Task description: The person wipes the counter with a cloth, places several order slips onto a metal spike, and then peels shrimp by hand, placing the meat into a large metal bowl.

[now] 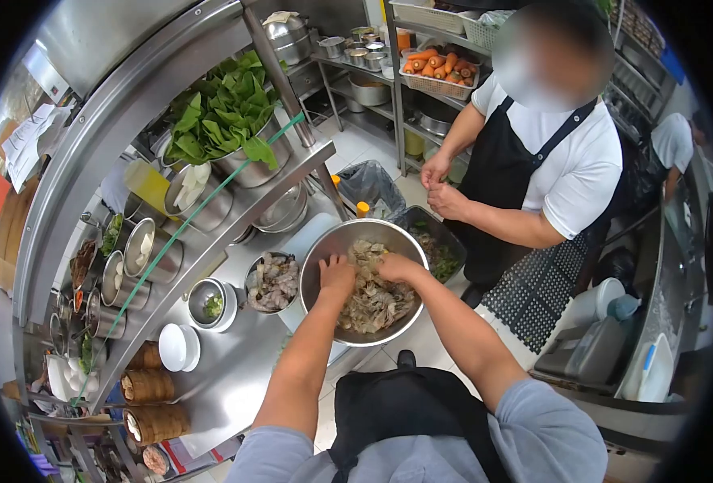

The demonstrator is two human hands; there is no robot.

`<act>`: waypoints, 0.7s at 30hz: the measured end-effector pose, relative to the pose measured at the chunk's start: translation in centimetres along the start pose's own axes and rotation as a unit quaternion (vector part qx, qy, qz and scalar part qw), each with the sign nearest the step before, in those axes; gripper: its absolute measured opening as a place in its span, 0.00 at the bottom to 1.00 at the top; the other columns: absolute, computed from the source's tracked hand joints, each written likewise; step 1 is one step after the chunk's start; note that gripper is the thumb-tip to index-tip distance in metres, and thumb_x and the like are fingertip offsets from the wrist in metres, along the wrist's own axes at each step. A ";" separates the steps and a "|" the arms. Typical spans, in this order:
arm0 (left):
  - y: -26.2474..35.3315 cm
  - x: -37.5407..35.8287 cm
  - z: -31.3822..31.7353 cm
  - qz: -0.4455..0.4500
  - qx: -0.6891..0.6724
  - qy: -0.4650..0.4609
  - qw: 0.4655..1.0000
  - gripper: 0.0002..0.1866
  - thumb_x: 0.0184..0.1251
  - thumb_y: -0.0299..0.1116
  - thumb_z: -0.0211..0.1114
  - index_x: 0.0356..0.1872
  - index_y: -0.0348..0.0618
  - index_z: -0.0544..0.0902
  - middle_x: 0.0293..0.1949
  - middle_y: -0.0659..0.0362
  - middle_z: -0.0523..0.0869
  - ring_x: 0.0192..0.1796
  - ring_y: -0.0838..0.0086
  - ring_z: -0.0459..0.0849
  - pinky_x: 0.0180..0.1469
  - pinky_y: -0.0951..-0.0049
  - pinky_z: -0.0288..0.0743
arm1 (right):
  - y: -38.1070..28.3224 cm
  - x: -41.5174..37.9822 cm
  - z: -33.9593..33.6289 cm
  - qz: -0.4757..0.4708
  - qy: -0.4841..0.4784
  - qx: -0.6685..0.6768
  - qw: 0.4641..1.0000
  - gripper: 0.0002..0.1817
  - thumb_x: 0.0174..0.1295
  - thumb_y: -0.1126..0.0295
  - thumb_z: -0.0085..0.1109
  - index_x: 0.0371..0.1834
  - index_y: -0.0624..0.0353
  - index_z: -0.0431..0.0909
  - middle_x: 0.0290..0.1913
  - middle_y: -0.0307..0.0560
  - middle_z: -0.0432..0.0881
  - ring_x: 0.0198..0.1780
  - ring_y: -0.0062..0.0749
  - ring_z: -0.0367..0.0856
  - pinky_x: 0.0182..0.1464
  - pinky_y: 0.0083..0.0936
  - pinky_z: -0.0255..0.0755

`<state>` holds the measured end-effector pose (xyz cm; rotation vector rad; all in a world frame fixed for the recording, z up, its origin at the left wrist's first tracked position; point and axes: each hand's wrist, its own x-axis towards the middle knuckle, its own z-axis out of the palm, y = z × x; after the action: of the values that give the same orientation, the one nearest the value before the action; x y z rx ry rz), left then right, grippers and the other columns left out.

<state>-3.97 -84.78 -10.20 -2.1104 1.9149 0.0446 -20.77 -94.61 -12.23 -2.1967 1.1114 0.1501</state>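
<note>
A large steel bowl (351,336) holds a heap of raw, unpeeled shrimp (364,302). My left hand (338,274) is inside it at the left, fingers apart against the inner wall beside the heap, with nothing visible in them. On the other side, my right hand (395,268) reaches into the shrimp; its fingertips are hidden among them. Left of the large bowl, a smaller steel bowl (253,283) contains peeled, greyish shrimp (273,282). Part of a pale blue board (308,233) shows between the bowls.
A co-worker in a black apron (501,161) stands across from me, both hands together. Behind the large bowl is a dark tub (445,241) with scraps. A steel shelf (235,211) with leafy greens (223,117) overhangs the counter (235,378). White bowls (179,346) and bamboo steamers (148,385) stand left.
</note>
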 end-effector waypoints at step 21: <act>-0.3 -8.8 -5.1 0.132 -0.311 0.211 0.917 0.16 0.57 0.32 0.64 0.47 0.41 0.87 0.38 0.48 0.88 0.39 0.50 0.87 0.43 0.56 0.82 | -6.1 -8.4 -0.5 0.019 -0.217 0.489 0.845 0.14 0.75 0.58 0.44 0.38 0.52 0.75 0.28 0.32 0.67 0.26 0.19 0.62 0.27 0.21 0.60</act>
<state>-5.55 -77.39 -3.31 -2.3566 2.7299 0.3185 -21.54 -86.64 -5.59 -1.1391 0.7163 0.0635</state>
